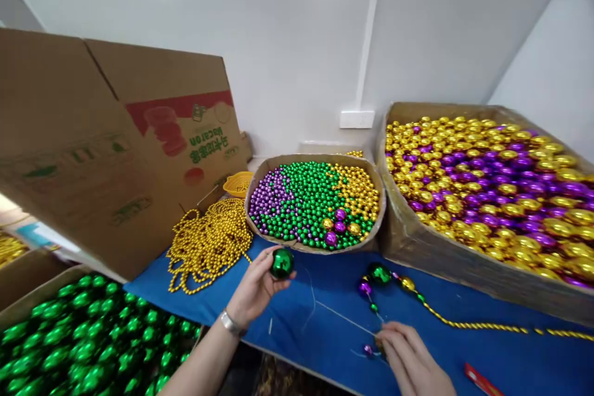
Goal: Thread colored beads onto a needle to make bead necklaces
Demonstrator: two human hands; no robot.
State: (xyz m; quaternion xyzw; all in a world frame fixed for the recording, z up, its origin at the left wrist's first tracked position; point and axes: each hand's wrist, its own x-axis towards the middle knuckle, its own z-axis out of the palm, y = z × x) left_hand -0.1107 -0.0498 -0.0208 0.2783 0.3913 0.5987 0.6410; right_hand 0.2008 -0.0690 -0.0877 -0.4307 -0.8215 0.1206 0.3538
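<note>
My left hand (257, 284), with a watch on the wrist, holds a large shiny green ball bead (281, 263) in its fingers, just in front of the middle box. My right hand (413, 359) is pinched over the blue cloth on a thin pale string (346, 317) that runs left toward the green bead. A dark gold bead shows partly at its fingertips; a small purple bead (368, 350) lies beside them. Beyond that hand lies a strung part of the necklace with a purple bead (364, 286), a large green bead (379, 273) and a gold bead (407, 284).
A cardboard box (320, 252) of small purple, green and gold beads stands mid-table. At right is a larger box (436, 247) of gold and purple beads; at lower left, large green beads (88, 346). Gold bead strands (208, 241) lie by a tall carton (153, 198). A red object (481, 380) lies at front right.
</note>
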